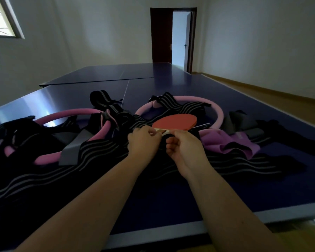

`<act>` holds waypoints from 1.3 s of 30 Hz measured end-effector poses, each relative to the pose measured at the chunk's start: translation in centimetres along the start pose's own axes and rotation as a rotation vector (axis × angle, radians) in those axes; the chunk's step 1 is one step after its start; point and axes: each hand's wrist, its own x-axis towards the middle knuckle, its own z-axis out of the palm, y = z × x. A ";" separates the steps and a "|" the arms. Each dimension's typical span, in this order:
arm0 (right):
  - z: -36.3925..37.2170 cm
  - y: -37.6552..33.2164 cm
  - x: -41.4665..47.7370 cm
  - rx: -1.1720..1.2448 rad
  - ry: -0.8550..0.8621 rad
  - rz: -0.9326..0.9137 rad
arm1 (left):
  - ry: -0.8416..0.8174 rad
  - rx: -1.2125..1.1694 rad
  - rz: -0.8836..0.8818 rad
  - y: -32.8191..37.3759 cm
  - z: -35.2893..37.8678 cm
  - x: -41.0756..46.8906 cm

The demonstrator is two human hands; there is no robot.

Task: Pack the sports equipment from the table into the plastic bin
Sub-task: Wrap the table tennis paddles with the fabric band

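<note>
A red table-tennis paddle (175, 121) lies flat over the pile of gear on the blue table (171, 206). My left hand (143, 144) and my right hand (184, 146) meet at its pale handle, and both pinch it with curled fingers. Two pink exercise rings lie in the pile, one at the left (75, 113) and one behind the paddle (218, 111). Black striped elastic straps (91, 151) spread across the near half. A purple band (229, 142) is bunched at the right. No plastic bin is in view.
Grey and black bands (244, 122) lie at the far right of the pile. The table's near edge (153, 231) runs below my forearms. Wooden floor (280, 99) lies to the right, and an open doorway (180, 39) stands beyond the table.
</note>
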 end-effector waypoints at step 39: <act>1.8 -5.5 4.6 -0.795 -0.171 -0.635 | -0.095 -1.385 -0.207 2.9 -1.1 -0.3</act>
